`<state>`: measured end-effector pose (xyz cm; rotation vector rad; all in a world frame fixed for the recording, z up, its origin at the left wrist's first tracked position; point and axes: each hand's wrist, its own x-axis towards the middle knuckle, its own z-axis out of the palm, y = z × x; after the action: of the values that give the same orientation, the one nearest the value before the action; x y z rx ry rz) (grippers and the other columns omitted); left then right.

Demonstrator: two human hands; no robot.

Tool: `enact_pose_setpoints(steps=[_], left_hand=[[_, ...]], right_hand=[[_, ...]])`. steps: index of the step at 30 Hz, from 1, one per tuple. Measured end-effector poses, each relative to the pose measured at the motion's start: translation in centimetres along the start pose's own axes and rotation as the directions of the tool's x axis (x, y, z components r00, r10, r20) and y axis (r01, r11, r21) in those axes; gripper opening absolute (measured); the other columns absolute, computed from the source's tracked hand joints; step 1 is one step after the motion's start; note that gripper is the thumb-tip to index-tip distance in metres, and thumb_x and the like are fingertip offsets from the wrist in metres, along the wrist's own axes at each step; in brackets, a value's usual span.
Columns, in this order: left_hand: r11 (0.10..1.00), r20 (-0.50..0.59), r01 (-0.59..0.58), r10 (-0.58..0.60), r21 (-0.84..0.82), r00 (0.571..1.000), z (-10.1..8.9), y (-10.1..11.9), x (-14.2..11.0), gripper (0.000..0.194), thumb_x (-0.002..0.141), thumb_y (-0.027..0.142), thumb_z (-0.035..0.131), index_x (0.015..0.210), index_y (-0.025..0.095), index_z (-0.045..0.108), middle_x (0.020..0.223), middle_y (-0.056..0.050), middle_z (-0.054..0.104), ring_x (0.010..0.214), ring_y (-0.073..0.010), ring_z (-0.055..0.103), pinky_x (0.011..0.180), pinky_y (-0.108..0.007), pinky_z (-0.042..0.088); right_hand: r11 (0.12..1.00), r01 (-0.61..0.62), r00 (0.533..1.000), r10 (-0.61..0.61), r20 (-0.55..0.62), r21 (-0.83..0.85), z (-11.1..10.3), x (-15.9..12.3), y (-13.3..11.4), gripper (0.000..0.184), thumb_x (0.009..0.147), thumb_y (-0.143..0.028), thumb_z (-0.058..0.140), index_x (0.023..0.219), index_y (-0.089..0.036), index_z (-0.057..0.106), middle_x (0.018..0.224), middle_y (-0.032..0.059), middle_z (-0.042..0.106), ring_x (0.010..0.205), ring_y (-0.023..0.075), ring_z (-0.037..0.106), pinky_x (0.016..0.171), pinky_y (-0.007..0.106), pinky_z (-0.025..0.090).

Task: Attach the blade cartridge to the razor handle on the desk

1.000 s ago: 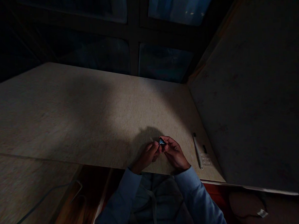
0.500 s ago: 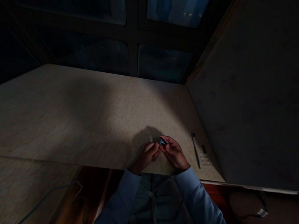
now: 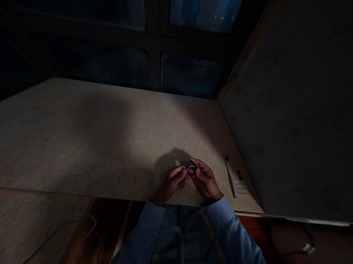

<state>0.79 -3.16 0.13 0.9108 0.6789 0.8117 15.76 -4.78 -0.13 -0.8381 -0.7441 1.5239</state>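
Note:
My right hand (image 3: 207, 181) is closed, its thumb and fingers pinching a small dark object (image 3: 193, 164) with a shiny part. What kind of object it is cannot be made out in this low light. My left hand (image 3: 171, 184) is closed too, thumb against forefinger, on the end of a thin shiny piece (image 3: 189, 168) that reaches to the dark object. Whether that piece is joined to the dark object or only touches it is unclear. Both hands are above the near edge of the pale table (image 3: 152, 129).
Right of my hands lie a slim light-coloured stick with a dark tip (image 3: 231, 178), a small black piece (image 3: 239, 174) and a clear plastic packet (image 3: 241, 187). A wall (image 3: 297, 121) bounds the right side, dark windows (image 3: 191, 74) the back. A cable (image 3: 43, 243) runs at lower left.
My left hand has shifted slightly left, and more of the thin shiny piece shows between the hands. The right hand keeps its pinch on the dark object. The view has moved a little.

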Motion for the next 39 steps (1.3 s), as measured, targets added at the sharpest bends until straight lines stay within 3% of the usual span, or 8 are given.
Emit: enact_pose_setpoints(steps=[7,14,22,28,33,39], left_hand=[[0.999,-0.034,-0.003,0.004,0.037,0.999,-0.1,-0.1,0.2,0.057,0.074,0.070,0.061,0.080,0.015,0.050,0.062,0.004,0.041,0.046,-0.0039,0.027,0.043,-0.021,0.018],[0.997,-0.003,-0.032,0.032,0.063,0.999,0.0,-0.1,0.2,0.056,0.077,0.069,0.059,0.082,0.014,0.051,0.063,0.004,0.041,0.047,-0.0040,0.028,0.044,-0.021,0.018],[0.997,-0.039,-0.034,0.037,0.065,0.999,0.0,-0.4,0.3,0.059,0.075,0.071,0.059,0.085,0.014,0.053,0.061,0.005,0.041,0.043,-0.0032,0.025,0.042,-0.021,0.017],[0.993,-0.054,-0.080,0.084,0.086,0.995,0.0,-0.4,0.6,0.057,0.076,0.070,0.060,0.087,0.014,0.056,0.064,0.003,0.048,0.043,-0.0035,0.032,0.042,-0.021,0.021],[0.992,-0.100,-0.107,0.113,0.067,0.989,-0.1,-0.5,0.5,0.054,0.078,0.064,0.063,0.096,0.013,0.060,0.066,0.002,0.052,0.045,-0.0045,0.038,0.046,-0.021,0.026],[0.992,-0.103,-0.091,0.099,0.088,0.990,-0.1,-0.8,0.6,0.057,0.076,0.061,0.067,0.102,0.011,0.062,0.069,-0.002,0.062,0.049,-0.0077,0.049,0.047,-0.021,0.031]], right_hand=[[1.000,-0.005,1.000,0.005,0.026,-0.025,0.3,0.1,-0.1,0.044,0.071,-0.041,0.082,0.107,-0.020,0.069,0.085,0.0034,0.063,0.074,0.0153,0.053,0.066,0.026,0.042],[0.999,0.027,1.000,-0.027,0.003,0.031,0.3,0.0,0.1,0.041,0.071,-0.038,0.083,0.106,-0.021,0.071,0.083,0.0017,0.062,0.073,0.0129,0.053,0.065,0.024,0.042],[0.999,0.047,0.998,-0.047,0.030,-0.002,0.0,0.1,0.3,0.042,0.071,-0.039,0.083,0.108,-0.022,0.070,0.085,0.0019,0.064,0.072,0.0123,0.054,0.066,0.024,0.043],[0.994,0.078,0.996,-0.080,-0.028,-0.071,-0.5,0.4,0.7,0.042,0.075,-0.044,0.079,0.110,-0.023,0.068,0.086,0.0018,0.065,0.071,0.0128,0.055,0.064,0.024,0.042],[0.990,0.097,0.993,-0.104,-0.063,-0.106,-0.5,0.4,0.5,0.042,0.077,-0.044,0.076,0.112,-0.023,0.065,0.086,0.0018,0.065,0.061,0.0114,0.047,0.061,0.026,0.040],[0.974,0.138,0.987,-0.150,-0.058,-0.181,-0.8,-0.2,0.4,0.042,0.078,-0.045,0.074,0.112,-0.022,0.064,0.074,-0.0017,0.057,0.060,0.0121,0.046,0.063,0.027,0.043]])
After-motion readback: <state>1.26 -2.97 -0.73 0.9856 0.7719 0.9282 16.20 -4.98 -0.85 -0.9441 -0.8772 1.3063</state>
